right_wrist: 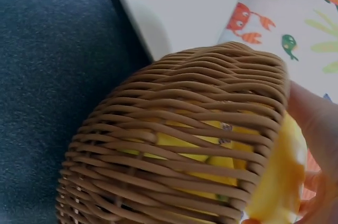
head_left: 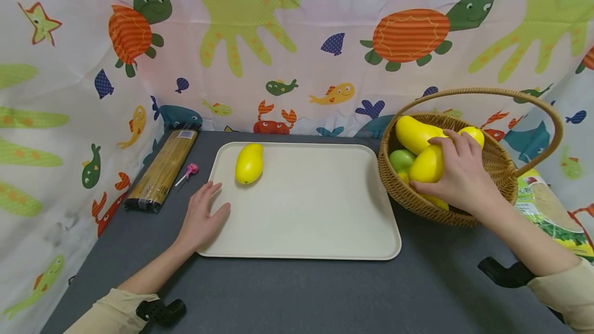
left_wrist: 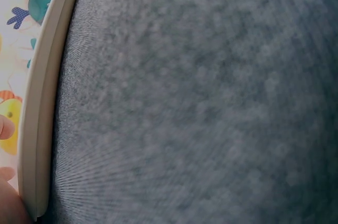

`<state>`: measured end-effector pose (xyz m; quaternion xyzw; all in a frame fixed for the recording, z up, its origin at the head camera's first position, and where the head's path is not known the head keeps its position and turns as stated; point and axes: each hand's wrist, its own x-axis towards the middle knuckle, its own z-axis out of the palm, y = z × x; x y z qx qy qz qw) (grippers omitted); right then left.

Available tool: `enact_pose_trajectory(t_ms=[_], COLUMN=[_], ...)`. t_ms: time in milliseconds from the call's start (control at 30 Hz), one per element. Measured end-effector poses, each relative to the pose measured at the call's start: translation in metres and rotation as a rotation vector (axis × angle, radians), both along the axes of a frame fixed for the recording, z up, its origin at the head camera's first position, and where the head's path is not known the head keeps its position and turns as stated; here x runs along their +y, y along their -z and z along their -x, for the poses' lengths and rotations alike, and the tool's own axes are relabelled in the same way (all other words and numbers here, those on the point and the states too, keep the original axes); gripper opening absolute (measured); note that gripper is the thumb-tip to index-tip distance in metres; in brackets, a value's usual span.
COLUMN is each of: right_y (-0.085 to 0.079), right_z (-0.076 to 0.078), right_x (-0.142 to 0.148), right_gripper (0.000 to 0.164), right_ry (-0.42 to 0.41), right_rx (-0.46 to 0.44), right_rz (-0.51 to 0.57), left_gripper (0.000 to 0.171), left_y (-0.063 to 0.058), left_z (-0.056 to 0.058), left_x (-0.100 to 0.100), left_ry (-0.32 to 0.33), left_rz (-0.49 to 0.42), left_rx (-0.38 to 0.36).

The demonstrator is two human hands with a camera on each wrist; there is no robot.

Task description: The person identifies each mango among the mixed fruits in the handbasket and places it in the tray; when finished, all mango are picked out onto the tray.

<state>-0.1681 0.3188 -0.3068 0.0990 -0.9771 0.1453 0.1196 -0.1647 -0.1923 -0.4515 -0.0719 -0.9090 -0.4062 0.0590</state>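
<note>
2 hands (head_left: 205, 216) (head_left: 465, 173), 1 tray (head_left: 315, 200), 1 basket (head_left: 401, 198), 1 lollipop (head_left: 192, 169), 1 long pack (head_left: 164, 169), 1 printed bag (head_left: 552, 213), 1 green fruit (head_left: 401, 160), at least 4 yellow fruits (head_left: 249, 164) (head_left: 414, 133) (head_left: 426, 165) (head_left: 475, 135).

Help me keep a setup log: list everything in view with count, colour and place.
Table: one, dark grey, underneath
Tray: one, off-white, centre
Tray fruit: one, yellow, far left on tray
Basket: one, brown, right of tray
Basket fruit: at least three, yellow, some hidden
Green fruit: one visible, green, basket's left side
Packet: one, golden-brown, left of tray
Lollipop: one, pink, between packet and tray
Bag: one, green-yellow, far right
Cloth: one, white, animal-printed, behind table
Wrist devices: two, black
Sleeves: two, beige
Left hand: one, bare, tray's left edge
Right hand: one, bare, holding basket fruit
</note>
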Motion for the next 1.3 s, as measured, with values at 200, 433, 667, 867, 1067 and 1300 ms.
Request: enact_pose_trajectory(t_ms=[200,433,667,867,1067,1300], right_y=[-0.013,-0.027,-0.024,-0.013,0.007,0.033], right_z=[-0.004,-0.01,-0.007,0.004,0.022,0.044], right_x=[-0.004,-0.029,-0.064,-0.093,-0.119,-0.147], right_gripper=[0.09,0.091,0.1,0.099,0.102,0.108], right_ry=[-0.014,-0.061,-0.14,-0.203,-0.245,-0.249], right_rx=[0.028,0.008,-0.038,-0.087,-0.104,-0.205], right_rz=[0.116,0.198,0.301,0.322,0.351,0.411], left_gripper=[0.056,0.055,0.056,0.057,0.057,0.056], left_y=[0.002,0.001,0.004,0.005,0.006,0.005], left_z=[0.0,-0.001,0.0,0.0,0.001,0.001], left_x=[0.0,-0.001,-0.002,0.0,-0.001,-0.001], left_ry=[-0.002,-0.004,-0.006,-0.008,-0.01,-0.017], left_rz=[0.0,-0.02,-0.023,-0.03,-0.025,0.001], left_rx=[0.024,0.045,0.05,0.085,0.065,0.022])
